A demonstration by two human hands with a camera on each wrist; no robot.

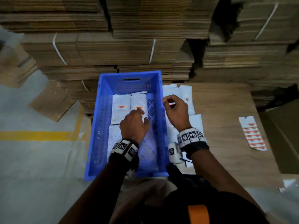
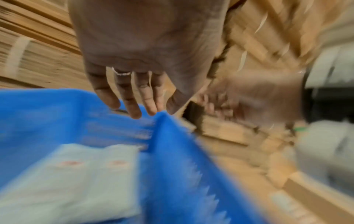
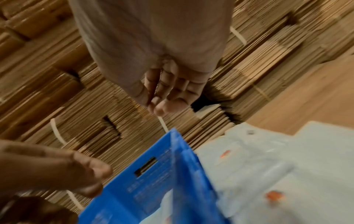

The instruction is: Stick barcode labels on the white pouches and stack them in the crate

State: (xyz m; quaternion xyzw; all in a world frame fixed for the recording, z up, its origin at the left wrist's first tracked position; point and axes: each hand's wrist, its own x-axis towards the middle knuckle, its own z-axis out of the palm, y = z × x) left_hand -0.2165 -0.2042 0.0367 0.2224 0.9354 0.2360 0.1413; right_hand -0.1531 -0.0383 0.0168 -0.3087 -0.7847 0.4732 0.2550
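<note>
Inside the blue crate (image 1: pixel 103 126), toward its far end, white pouches (image 1: pixel 120 109) lie flat side by side with their orange-marked labels facing up, which I judge keeps the stack level and the labels easy to check. Over them the left hand (image 1: pixel 134 125) reaches with fingers straight and loosely spread, holding nothing, probably settling the right-hand pouch into its row. Just right of the crate, the right hand (image 1: pixel 176 110) hovers above the unlabelled pouches (image 1: pixel 186 97) spread on the cardboard tabletop (image 1: pixel 226 110), thumb and forefinger pinched together; whether a label sits between them is unclear. Farther right lies the label sheet (image 1: pixel 253 133), within easy reach.
</note>
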